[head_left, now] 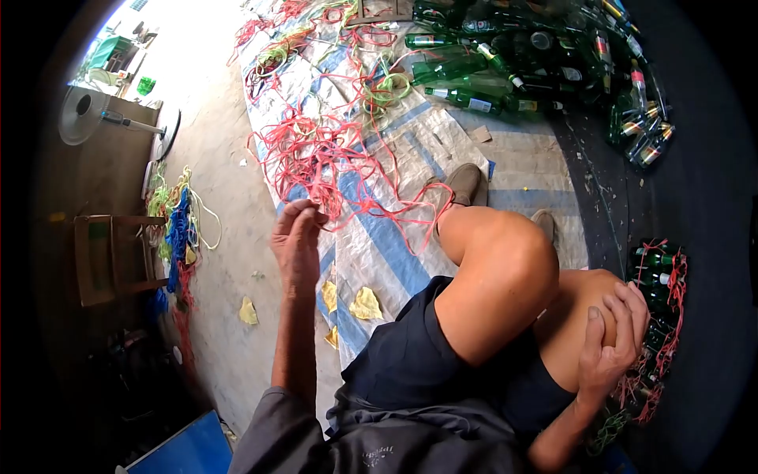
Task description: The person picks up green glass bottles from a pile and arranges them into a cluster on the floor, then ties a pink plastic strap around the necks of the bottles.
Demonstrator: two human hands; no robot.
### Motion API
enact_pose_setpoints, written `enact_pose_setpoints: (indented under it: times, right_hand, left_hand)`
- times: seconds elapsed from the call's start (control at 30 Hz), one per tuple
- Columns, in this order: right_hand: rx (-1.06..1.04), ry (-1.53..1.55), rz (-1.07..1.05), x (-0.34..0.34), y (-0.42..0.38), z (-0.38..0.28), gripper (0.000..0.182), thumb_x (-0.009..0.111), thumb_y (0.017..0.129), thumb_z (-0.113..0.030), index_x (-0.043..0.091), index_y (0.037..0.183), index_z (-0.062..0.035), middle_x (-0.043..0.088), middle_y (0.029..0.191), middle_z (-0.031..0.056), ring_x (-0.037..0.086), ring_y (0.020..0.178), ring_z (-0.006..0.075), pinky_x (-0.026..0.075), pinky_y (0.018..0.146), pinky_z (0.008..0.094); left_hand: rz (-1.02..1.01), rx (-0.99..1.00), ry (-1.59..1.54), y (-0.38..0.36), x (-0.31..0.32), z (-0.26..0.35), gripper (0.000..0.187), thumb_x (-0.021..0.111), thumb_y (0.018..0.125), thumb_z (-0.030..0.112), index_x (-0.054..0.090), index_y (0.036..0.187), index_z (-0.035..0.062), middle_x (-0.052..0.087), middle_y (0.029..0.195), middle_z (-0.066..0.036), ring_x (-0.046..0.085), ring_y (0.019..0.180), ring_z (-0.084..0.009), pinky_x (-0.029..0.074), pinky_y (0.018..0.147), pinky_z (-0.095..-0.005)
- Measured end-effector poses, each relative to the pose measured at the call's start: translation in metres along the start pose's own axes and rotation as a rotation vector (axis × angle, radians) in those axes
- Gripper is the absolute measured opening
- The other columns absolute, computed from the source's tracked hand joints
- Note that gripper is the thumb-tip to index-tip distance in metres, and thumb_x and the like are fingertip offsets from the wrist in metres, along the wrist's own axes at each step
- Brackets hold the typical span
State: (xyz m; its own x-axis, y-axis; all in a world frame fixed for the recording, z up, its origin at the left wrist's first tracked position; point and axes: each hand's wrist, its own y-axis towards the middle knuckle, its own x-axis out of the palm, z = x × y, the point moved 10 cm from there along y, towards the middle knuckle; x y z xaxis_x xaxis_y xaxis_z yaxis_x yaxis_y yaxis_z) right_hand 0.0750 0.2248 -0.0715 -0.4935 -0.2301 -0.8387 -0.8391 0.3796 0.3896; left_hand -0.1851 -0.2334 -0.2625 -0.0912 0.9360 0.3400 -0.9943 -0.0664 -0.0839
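My left hand (pixel 294 237) is raised over the edge of the sheet, its thumb and fingers pinched on a strand of pink string. Just beyond the fingertips lies a loose tangle of pink string (pixel 316 150); one long strand loops right toward my shoe (pixel 466 183). My right hand (pixel 612 340) rests on my bent knee, fingers laid along it and apart, holding nothing. Bundled green bottles (pixel 654 276), bound with pink string, stand on the floor to the right of that hand.
A striped white and blue sheet (pixel 399 261) covers the floor. Many green bottles (pixel 446 67) lie piled at the back right. On the left are a standing fan (pixel 81 116) and a wooden stool (pixel 95 261) hung with coloured strings (pixel 180 229). Yellow scraps (pixel 365 303) lie nearby.
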Motion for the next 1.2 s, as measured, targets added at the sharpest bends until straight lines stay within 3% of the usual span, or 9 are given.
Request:
enact_pose_setpoints:
  times: [0.17, 0.33, 0.43, 0.57, 0.67, 0.93, 1.03, 1.1, 1.2]
  right_hand:
    - [-0.016, 0.013, 0.019, -0.001, 0.0, -0.001, 0.02, 0.074, 0.092, -0.001, 0.074, 0.109, 0.007, 0.072, 0.125, 0.0198, 0.065, 0.127, 0.0437, 0.052, 0.109, 0.0534]
    - [-0.019, 0.004, 0.03, -0.002, -0.002, 0.0, 0.019, 0.074, 0.092, -0.002, 0.074, 0.11, 0.0064, 0.072, 0.125, 0.0196, 0.065, 0.127, 0.0435, 0.052, 0.11, 0.0533]
    - [-0.018, 0.001, 0.029, -0.003, -0.002, 0.0, 0.019, 0.074, 0.092, -0.002, 0.074, 0.11, 0.006, 0.072, 0.125, 0.0195, 0.065, 0.127, 0.0434, 0.052, 0.11, 0.0532]
    - [-0.014, 0.016, 0.032, -0.003, -0.003, 0.003, 0.019, 0.075, 0.093, -0.003, 0.074, 0.11, 0.006, 0.072, 0.126, 0.0194, 0.065, 0.127, 0.0432, 0.052, 0.11, 0.0528]
    - [-0.014, 0.03, 0.029, -0.002, -0.004, 0.004, 0.02, 0.075, 0.094, -0.004, 0.074, 0.11, 0.0066, 0.072, 0.126, 0.0194, 0.065, 0.127, 0.043, 0.052, 0.109, 0.0523]
    - [0.025, 0.011, -0.007, -0.002, -0.003, 0.01, 0.02, 0.073, 0.095, -0.002, 0.074, 0.111, 0.0081, 0.071, 0.128, 0.0201, 0.065, 0.128, 0.0427, 0.052, 0.11, 0.052]
    - [0.053, 0.005, -0.019, -0.003, -0.006, 0.016, 0.02, 0.071, 0.095, -0.001, 0.073, 0.112, 0.0082, 0.071, 0.129, 0.0211, 0.065, 0.128, 0.0436, 0.052, 0.111, 0.0524]
    - [0.061, 0.011, -0.025, -0.003, -0.008, 0.021, 0.02, 0.07, 0.095, 0.0, 0.073, 0.113, 0.0081, 0.071, 0.129, 0.0219, 0.064, 0.129, 0.0444, 0.051, 0.111, 0.0527]
    - [0.065, 0.008, -0.047, -0.003, -0.007, 0.025, 0.022, 0.069, 0.095, -0.001, 0.072, 0.114, 0.008, 0.071, 0.129, 0.022, 0.064, 0.13, 0.0452, 0.05, 0.112, 0.0538]
  left_hand:
    - [0.015, 0.162, 0.047, 0.024, -0.004, 0.06, 0.015, 0.067, 0.107, 0.002, 0.073, 0.121, -0.0009, 0.075, 0.11, -0.009, 0.074, 0.094, -0.0189, 0.062, 0.094, -0.0369]
    - [0.053, 0.185, 0.054, 0.04, -0.013, 0.052, 0.016, 0.067, 0.107, 0.002, 0.073, 0.122, -0.0013, 0.075, 0.111, -0.009, 0.073, 0.095, -0.0191, 0.062, 0.092, -0.0344]
    - [0.043, 0.125, 0.108, 0.046, -0.04, -0.022, 0.018, 0.072, 0.105, 0.006, 0.075, 0.121, 0.0006, 0.077, 0.108, -0.006, 0.074, 0.095, -0.0176, 0.061, 0.095, -0.0357]
    - [-0.108, -0.109, 0.633, 0.027, -0.079, -0.157, 0.024, 0.075, 0.104, 0.01, 0.075, 0.124, -0.0012, 0.078, 0.11, -0.005, 0.073, 0.098, -0.0134, 0.057, 0.09, -0.0273]
    - [-0.2, -0.144, 0.612, -0.002, -0.077, -0.233, 0.031, 0.077, 0.102, 0.012, 0.073, 0.129, -0.0021, 0.079, 0.114, -0.007, 0.074, 0.101, -0.0165, 0.059, 0.09, -0.0305]
    - [-0.406, -0.336, 0.811, -0.037, 0.015, -0.315, 0.056, 0.081, 0.09, 0.02, 0.067, 0.141, -0.0002, 0.075, 0.133, -0.023, 0.078, 0.093, -0.026, 0.063, 0.087, -0.0391]
    - [-0.441, -0.332, 0.879, -0.033, 0.041, -0.327, 0.064, 0.082, 0.089, 0.02, 0.062, 0.147, 0.0007, 0.072, 0.139, -0.027, 0.079, 0.105, -0.0315, 0.063, 0.092, -0.0423]
    - [-0.435, -0.302, 0.928, -0.026, 0.046, -0.341, 0.07, 0.084, 0.089, 0.021, 0.059, 0.151, 0.0015, 0.068, 0.145, -0.03, 0.066, 0.136, -0.0435, 0.055, 0.111, -0.0482]
    - [-0.513, -0.289, 0.975, -0.017, 0.057, -0.365, 0.079, 0.086, 0.089, 0.024, 0.053, 0.156, -0.0032, 0.061, 0.155, -0.029, 0.054, 0.151, -0.039, 0.044, 0.125, -0.0467]
